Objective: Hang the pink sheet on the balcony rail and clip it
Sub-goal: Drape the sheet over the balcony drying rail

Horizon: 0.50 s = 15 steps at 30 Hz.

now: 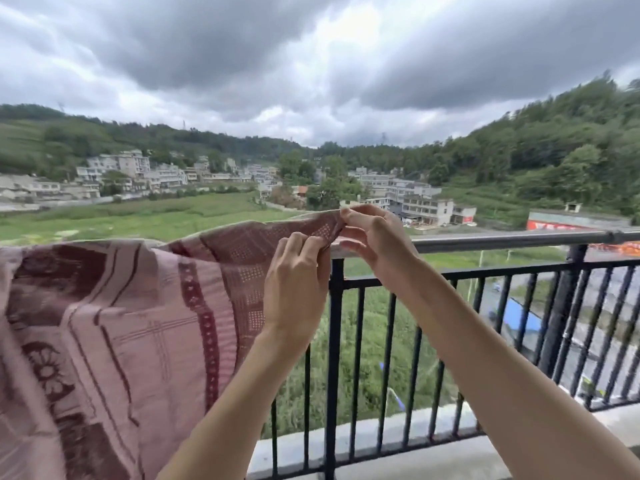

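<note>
The pink sheet, patterned in dark maroon, hangs over the balcony rail on the left and covers it there. Its right corner is lifted just above the rail. My left hand pinches the sheet's edge a little below that corner. My right hand pinches the corner's tip between thumb and fingers, directly over the rail. No clip is visible.
To the right of my hands, the grey top rail runs bare to a thick dark post. Black vertical bars stand below, on a concrete ledge. Beyond the rail are fields, buildings and wooded hills.
</note>
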Motion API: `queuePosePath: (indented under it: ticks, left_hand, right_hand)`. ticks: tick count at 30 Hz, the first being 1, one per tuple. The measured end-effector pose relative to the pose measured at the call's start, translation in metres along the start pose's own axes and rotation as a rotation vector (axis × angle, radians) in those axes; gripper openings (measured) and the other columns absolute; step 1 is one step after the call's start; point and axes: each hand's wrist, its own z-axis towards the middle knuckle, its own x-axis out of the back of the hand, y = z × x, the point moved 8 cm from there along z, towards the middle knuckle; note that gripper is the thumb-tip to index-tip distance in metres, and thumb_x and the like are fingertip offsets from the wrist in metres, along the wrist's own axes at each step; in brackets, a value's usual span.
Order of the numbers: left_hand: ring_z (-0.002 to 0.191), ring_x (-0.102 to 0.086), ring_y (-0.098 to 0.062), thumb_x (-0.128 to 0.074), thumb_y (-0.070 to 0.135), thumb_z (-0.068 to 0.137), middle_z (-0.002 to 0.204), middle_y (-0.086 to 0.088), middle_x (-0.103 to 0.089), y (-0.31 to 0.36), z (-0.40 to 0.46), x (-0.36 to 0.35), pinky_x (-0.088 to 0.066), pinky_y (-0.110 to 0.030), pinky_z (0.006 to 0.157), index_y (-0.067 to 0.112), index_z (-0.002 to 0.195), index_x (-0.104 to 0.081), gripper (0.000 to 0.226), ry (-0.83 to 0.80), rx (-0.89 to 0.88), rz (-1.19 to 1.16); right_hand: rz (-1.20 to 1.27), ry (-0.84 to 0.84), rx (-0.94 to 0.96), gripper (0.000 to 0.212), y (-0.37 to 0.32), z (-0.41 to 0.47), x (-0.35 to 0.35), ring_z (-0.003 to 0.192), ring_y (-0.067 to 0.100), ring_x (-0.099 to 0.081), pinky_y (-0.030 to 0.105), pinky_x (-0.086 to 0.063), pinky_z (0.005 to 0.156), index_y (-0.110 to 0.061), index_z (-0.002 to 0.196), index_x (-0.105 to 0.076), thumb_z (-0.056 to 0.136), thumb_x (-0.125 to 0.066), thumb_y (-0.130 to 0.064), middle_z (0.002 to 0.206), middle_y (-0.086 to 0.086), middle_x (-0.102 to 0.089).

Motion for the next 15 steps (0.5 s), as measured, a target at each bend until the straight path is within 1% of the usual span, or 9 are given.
queuePosePath:
  ticks: [3,6,10,12,15]
  left_hand:
    - [0.089,-0.059,-0.021,-0.059,0.011,0.087,0.091,-0.007,-0.065,0.031,0.012,-0.040,-0.049,-0.029,0.081,0.004,0.099,-0.066,0.016,0.008,0.003,-0.080]
    - [0.092,-0.058,-0.020,-0.059,0.011,0.087,0.093,-0.006,-0.065,0.062,0.010,-0.088,-0.049,-0.028,0.083,0.005,0.101,-0.067,0.017,0.001,0.021,-0.179]
    - [0.082,-0.061,-0.019,-0.060,0.012,0.087,0.090,-0.005,-0.064,0.102,0.003,-0.161,-0.053,-0.035,0.077,0.005,0.103,-0.068,0.018,-0.004,0.042,-0.314]
    - [0.078,-0.062,-0.018,-0.059,0.013,0.087,0.088,-0.005,-0.064,0.122,0.007,-0.197,-0.052,-0.035,0.074,0.006,0.102,-0.068,0.019,0.010,0.056,-0.361]
    - [0.075,-0.062,-0.019,-0.061,0.011,0.086,0.087,-0.004,-0.065,0.159,0.018,-0.246,-0.053,-0.036,0.071,0.006,0.101,-0.069,0.018,0.017,0.061,-0.420]
  right_hand:
    - [0.039,0.067,-0.020,0.015,-0.005,0.010,0.059,0.070,0.014,-0.066,0.025,-0.054,0.063,-0.013,0.079,-0.058,0.091,-0.053,-0.007,0.070,-0.001,-0.069]
    - [0.044,0.118,-0.025,0.013,-0.001,0.014,0.121,0.067,0.013,-0.069,0.025,-0.057,0.065,-0.014,0.080,-0.059,0.091,-0.054,-0.008,0.071,0.001,-0.071]
    - [0.030,0.203,-0.011,0.015,0.002,0.025,0.204,0.060,0.013,-0.068,0.026,-0.058,0.064,-0.014,0.077,-0.058,0.091,-0.055,-0.008,0.062,-0.001,-0.070]
    - [0.010,0.229,-0.010,0.016,-0.002,0.035,0.244,0.058,0.014,-0.068,0.025,-0.058,0.059,-0.014,0.076,-0.057,0.091,-0.055,-0.007,0.061,0.000,-0.070]
    - [-0.026,0.275,0.001,0.011,-0.015,0.047,0.307,0.056,0.014,-0.067,0.024,-0.055,0.055,-0.012,0.079,-0.058,0.089,-0.058,-0.009,0.061,0.001,-0.069]
